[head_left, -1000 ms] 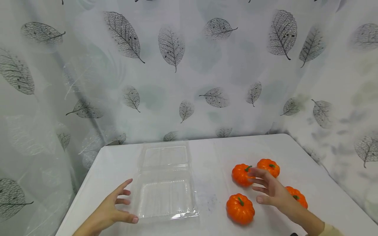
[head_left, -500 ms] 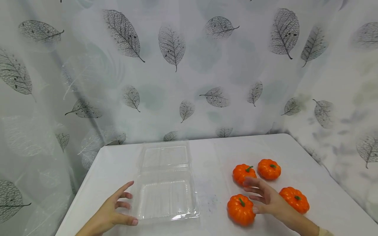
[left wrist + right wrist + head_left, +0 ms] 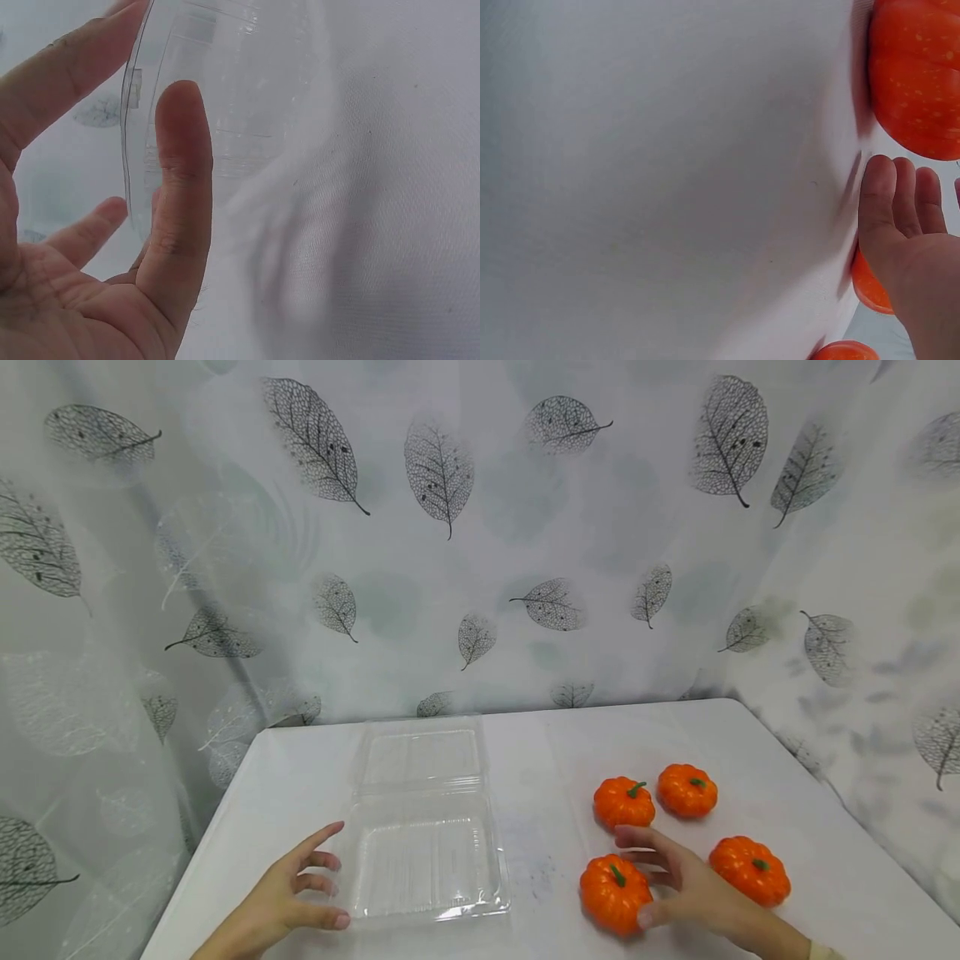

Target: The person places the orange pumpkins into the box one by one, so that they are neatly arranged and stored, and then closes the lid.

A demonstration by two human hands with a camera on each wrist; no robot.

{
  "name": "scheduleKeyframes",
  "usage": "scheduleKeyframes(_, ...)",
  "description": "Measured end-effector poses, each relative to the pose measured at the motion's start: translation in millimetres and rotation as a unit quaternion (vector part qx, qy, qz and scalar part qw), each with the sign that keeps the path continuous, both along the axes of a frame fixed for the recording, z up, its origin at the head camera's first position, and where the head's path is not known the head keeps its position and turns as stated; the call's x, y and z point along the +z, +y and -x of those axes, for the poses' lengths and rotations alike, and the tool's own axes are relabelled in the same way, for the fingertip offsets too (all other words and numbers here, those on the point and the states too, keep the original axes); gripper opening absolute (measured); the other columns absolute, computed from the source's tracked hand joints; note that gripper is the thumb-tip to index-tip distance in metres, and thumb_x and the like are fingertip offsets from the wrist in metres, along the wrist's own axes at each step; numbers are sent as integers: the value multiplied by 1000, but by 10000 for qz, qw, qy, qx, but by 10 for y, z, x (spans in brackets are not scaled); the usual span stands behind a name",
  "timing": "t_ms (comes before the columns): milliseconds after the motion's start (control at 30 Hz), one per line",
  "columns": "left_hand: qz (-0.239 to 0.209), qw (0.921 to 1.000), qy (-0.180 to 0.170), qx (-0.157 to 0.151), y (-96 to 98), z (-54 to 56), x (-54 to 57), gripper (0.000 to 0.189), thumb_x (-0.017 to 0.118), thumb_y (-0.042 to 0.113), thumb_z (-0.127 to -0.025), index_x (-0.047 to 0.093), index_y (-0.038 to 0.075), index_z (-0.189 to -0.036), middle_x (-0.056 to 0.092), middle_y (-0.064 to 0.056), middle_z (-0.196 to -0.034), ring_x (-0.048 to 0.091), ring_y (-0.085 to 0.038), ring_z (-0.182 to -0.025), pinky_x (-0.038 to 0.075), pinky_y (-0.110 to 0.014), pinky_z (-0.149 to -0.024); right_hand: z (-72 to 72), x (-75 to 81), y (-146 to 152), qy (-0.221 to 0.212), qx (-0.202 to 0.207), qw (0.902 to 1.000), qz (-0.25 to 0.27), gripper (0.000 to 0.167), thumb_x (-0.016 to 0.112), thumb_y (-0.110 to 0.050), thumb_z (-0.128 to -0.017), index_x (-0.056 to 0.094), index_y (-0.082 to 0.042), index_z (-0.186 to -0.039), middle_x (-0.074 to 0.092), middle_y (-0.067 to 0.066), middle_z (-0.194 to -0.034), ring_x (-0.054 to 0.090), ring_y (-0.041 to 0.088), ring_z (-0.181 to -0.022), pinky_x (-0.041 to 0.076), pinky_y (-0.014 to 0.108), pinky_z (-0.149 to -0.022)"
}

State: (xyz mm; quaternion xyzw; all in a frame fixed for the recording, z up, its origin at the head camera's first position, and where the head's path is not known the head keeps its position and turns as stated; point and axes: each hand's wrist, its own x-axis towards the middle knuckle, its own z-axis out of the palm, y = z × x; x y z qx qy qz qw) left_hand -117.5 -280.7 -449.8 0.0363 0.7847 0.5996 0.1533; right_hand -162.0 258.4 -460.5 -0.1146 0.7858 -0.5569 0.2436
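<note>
Fingers spread and bent slightly, my left hand (image 3: 285, 893) is at the left side of a clear plastic clamshell box (image 3: 420, 864), which lies with its lid folded back. In the left wrist view the thumb (image 3: 180, 165) overlaps the box's edge. On the right, my right hand (image 3: 686, 897) reaches to an orange toy pumpkin (image 3: 609, 897) with a green stem, the nearest of the pumpkins. Its thumb overlaps the pumpkin's right side in the head view. From the right wrist, a gap shows between the loosely bent fingertips and this pumpkin (image 3: 919, 75).
Behind the right hand stand two more pumpkins, one on the left (image 3: 621, 802) and one on the right (image 3: 687, 791). Another pumpkin (image 3: 750, 870) is just beyond the right forearm. A leaf-patterned curtain (image 3: 480, 543) hangs behind the white table (image 3: 532, 752).
My right hand has moved left and toward me, from among the pumpkins to the right side of the nearest one. My left hand has barely moved.
</note>
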Motion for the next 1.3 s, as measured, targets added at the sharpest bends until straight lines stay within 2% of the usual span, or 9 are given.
scheduleKeyframes(233, -219, 9997, -72, -1, -25, 14, -15, 110, 88, 1, -74, 20, 8, -160, 44, -21, -117, 57, -26, -96, 57, -35, -72, -7, -6, -19, -63, 92, 9998, -174, 88, 82, -21, -86, 31, -1, -155, 43, 20, -149, 45, 39, -133, 46, 51, -103)
scheduleKeyframes(533, -313, 9990, -299, 123, -47, 24, -33, 108, 86, 0, -76, 20, 9, -161, 45, -18, -115, 57, -26, -95, 56, -35, -74, -7, -48, -27, -118, 66, 9994, -308, 90, 85, -19, -83, 32, -1, -154, 44, 19, -149, 47, 38, -130, 46, 51, -102)
scheduleKeyframes(800, -498, 9983, -274, 106, -64, 6, -42, 109, 85, -1, -76, 18, 8, -161, 46, -13, -111, 58, -19, -88, 56, -32, -74, -29, -87, -48, 152, 166, 9967, -780, 98, 92, -21, -74, 36, -4, -153, 44, 17, -149, 48, 35, -126, 46, 53, -102)
scheduleKeyframes(933, -612, 9978, -251, 63, -74, 2, -54, 109, 84, -2, -76, 16, 6, -161, 46, -10, -106, 57, -16, -83, 56, -32, -73, -41, -82, -69, 251, 146, 9949, -964, 98, 94, -22, -70, 39, -4, -150, 46, 14, -147, 49, 34, -124, 48, 50, -100)
scheduleKeyframes(1300, -716, 9972, -190, 50, -80, -9, -63, 110, 85, -3, -76, 16, 6, -161, 48, -7, -101, 56, -12, -79, 56, -31, -70, -50, -53, -112, 313, 246, 9955, -864, 90, 93, -17, -70, 44, -2, -145, 52, 11, -138, 51, 33, -120, 50, 48, -97)
